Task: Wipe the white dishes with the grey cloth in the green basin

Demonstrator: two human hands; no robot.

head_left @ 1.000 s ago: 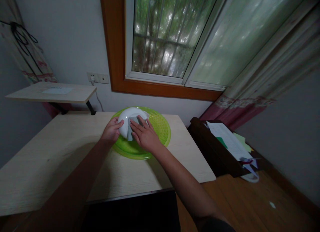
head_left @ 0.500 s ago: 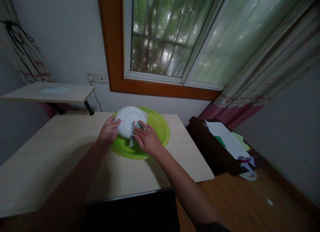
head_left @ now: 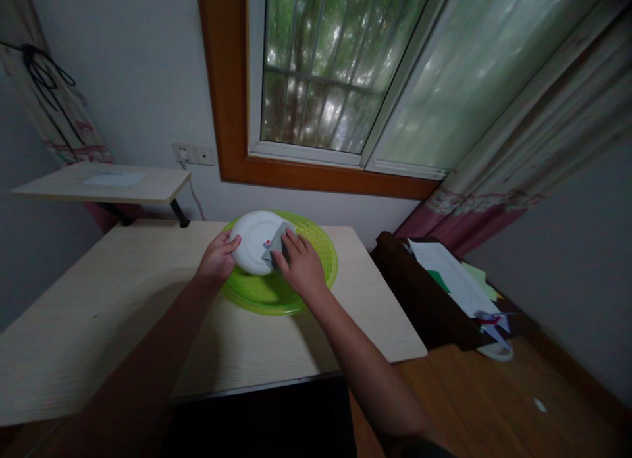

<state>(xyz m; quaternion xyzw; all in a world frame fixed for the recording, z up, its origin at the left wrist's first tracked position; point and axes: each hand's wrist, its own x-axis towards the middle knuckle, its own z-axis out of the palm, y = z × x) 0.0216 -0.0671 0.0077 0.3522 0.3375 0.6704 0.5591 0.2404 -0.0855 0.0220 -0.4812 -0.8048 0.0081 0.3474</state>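
My left hand (head_left: 217, 255) grips the left rim of a white plate (head_left: 251, 239), thumb on the near face. A small red and blue print shows on that face. The plate is tilted toward me above a round lime-green plastic basket (head_left: 323, 257) with a perforated side. My right hand (head_left: 302, 268) has its fingers curled over a grey cloth (head_left: 279, 244), pressing it against the plate's right part. The cloth and my right fingers hide the plate's right edge.
The basket stands on a pale wooden table (head_left: 237, 356). A raised shelf (head_left: 103, 188) with a paper on it is at the left. To the right, a dark brown box-like piece (head_left: 407, 293) holds papers. Behind are a window and wall sockets (head_left: 192, 154).
The cloth has moved across the plate under my right hand, from its lower middle to the right side. The plate's printed face now shows more fully. My left hand keeps its hold.
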